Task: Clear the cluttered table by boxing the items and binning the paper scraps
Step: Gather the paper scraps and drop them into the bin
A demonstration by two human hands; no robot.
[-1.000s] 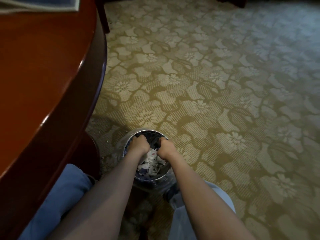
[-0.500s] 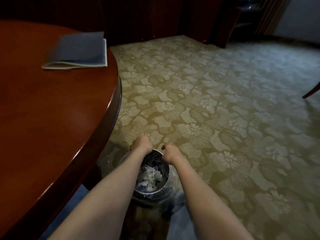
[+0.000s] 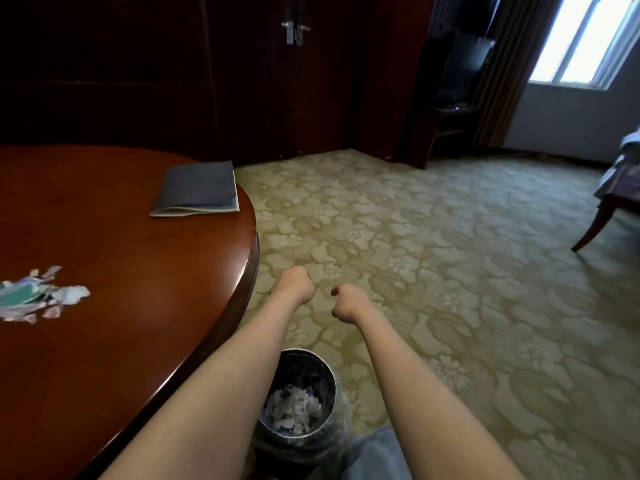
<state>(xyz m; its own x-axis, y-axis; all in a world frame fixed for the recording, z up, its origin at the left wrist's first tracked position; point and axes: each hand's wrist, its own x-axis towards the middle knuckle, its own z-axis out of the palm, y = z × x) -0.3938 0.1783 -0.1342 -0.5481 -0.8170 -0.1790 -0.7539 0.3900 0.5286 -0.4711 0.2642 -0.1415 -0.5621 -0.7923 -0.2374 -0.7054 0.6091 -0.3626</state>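
A small round metal bin point(image 3: 327, 382) stands on the carpet beside the table, between my forearms, with torn paper scraps point(image 3: 294, 408) lying in it. My left hand point(image 3: 296, 285) and my right hand point(image 3: 348, 303) are both curled into loose fists above the carpet, raised beyond the bin and apart from it, with nothing seen in them. A pile of torn paper scraps point(image 3: 38, 297) lies on the round wooden table point(image 3: 138, 271) near its left side. A grey folded booklet point(image 3: 197, 188) rests at the table's far right edge.
Patterned carpet point(image 3: 450, 254) stretches to the right. Dark wooden wall panels and a door point(image 3: 294, 81) stand behind. A chair leg point(image 3: 595, 225) shows at the far right, under a bright window point(image 3: 585, 39). My knees in blue trousers point(image 3: 374, 455) are beside the bin.
Both hands have lifted out of the bin and moved up and forward, away from it. The view has tilted upward, which brings the table's scraps and the room into sight.
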